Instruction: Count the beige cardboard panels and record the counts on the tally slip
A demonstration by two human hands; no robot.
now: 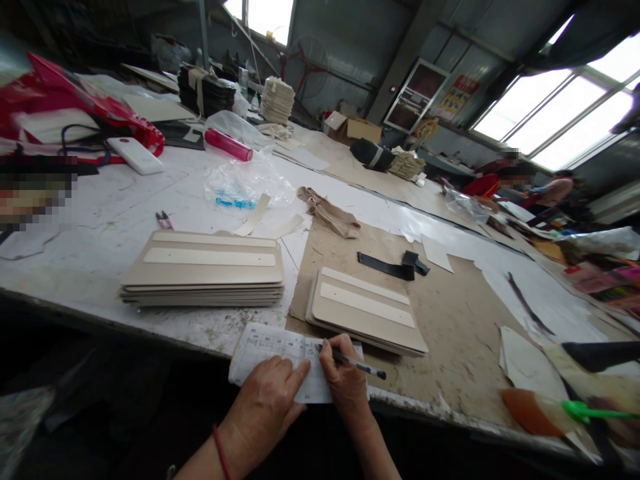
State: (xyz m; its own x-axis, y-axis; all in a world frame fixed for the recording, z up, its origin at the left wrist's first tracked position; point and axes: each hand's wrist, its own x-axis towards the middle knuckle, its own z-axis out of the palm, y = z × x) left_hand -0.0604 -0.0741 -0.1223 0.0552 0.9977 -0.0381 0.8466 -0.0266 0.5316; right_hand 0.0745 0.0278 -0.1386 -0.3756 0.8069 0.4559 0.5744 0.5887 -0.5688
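Observation:
At the table's front edge lies a notebook (245,353) with gridded pages and handwriting, its lower part reaching over the edge. My left hand (265,403) rests on the notebook's lower left, fingers curled and pressed against the page to hold it. A dark pen (367,367) is pinched in my right hand (345,380), its tip at the right part of the page. Just beyond are two stacks of flat beige panels with pale strips on top: a taller left stack (210,273) and a lower right stack (367,317).
Small snips (163,221) lie behind the left stack. Further back are crumpled clear plastic (250,180), a pink roll (229,145), a white phone (135,155), brown cloth (330,212) and black strips (393,265). A brush-like tool (535,412) lies at right. Other people work far right.

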